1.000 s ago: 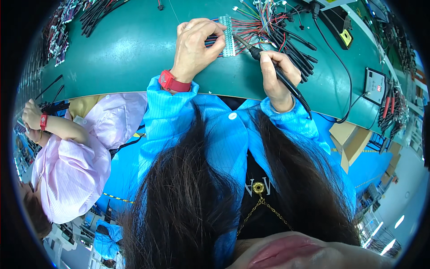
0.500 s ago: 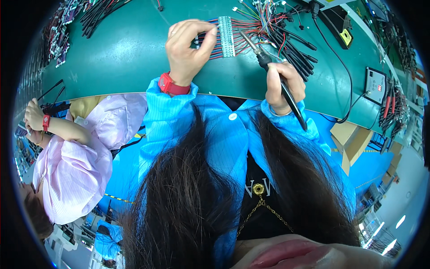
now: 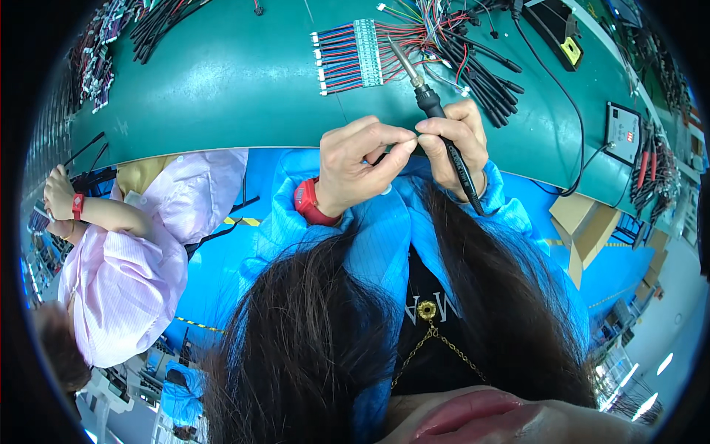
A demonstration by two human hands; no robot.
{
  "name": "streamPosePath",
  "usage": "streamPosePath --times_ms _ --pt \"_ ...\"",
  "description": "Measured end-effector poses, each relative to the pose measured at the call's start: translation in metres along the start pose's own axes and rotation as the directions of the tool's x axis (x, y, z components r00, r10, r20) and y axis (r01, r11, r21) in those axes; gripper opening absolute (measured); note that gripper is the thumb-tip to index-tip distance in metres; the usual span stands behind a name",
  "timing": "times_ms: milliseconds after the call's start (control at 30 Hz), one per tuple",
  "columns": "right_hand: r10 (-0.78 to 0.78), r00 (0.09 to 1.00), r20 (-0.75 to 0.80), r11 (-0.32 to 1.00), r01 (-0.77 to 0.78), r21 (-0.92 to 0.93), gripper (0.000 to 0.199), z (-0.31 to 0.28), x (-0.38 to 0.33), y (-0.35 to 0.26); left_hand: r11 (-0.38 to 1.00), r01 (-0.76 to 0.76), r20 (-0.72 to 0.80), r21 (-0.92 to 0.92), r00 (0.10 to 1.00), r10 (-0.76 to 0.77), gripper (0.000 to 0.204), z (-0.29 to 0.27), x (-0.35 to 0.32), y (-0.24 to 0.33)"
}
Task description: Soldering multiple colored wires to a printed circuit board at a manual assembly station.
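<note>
My right hand [image 3: 460, 144] grips a black-handled soldering iron [image 3: 429, 101], its metal tip pointing up and left toward the board. Beside it, at the table's near edge, my left hand [image 3: 355, 164] is closed in a pinch, thumb and forefinger together close to the right fingertips. Whatever is between them is too small to make out. Beyond both hands lies a narrow green-and-white circuit board panel [image 3: 368, 53]. Short red, black and blue wires with white connectors [image 3: 336, 63] run off its left side. From its right, red wires lead to a bundle of black cables [image 3: 484, 85].
At the right stand a soldering station [image 3: 623, 133] with its cord and a black stand [image 3: 558, 37] with a yellow part. More cables [image 3: 159, 31] lie at the far left. A person in pink [image 3: 122, 288] works to my left; an open cardboard box [image 3: 584, 233] is low right.
My left hand has left the circuit board panel and come back toward me, next to my right hand. The soldering iron has shifted slightly left and is tilted a little more upright.
</note>
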State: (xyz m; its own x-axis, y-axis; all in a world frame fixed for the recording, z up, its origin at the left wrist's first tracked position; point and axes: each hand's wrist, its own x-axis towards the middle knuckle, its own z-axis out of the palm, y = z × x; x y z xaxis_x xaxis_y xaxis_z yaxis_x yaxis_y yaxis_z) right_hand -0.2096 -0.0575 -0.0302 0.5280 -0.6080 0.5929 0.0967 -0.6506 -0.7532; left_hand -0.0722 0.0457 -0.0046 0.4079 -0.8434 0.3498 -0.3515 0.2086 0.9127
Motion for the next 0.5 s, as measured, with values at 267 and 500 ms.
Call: streamPosePath --times_ms 267,500 --pt "-0.020 0.999 0.026 0.999 0.021 -0.050 0.010 -0.007 -0.019 0.003 0.998 0.070 0.032 -0.004 0.997 -0.070 0.015 0.005 -0.023 -0.007" --pt "0.037 0.996 0.085 0.999 -0.036 -0.010 0.009 -0.004 -0.009 0.002 0.950 -0.218 0.060 0.225 0.976 0.210 0.015 -0.020 -0.012 -0.023"
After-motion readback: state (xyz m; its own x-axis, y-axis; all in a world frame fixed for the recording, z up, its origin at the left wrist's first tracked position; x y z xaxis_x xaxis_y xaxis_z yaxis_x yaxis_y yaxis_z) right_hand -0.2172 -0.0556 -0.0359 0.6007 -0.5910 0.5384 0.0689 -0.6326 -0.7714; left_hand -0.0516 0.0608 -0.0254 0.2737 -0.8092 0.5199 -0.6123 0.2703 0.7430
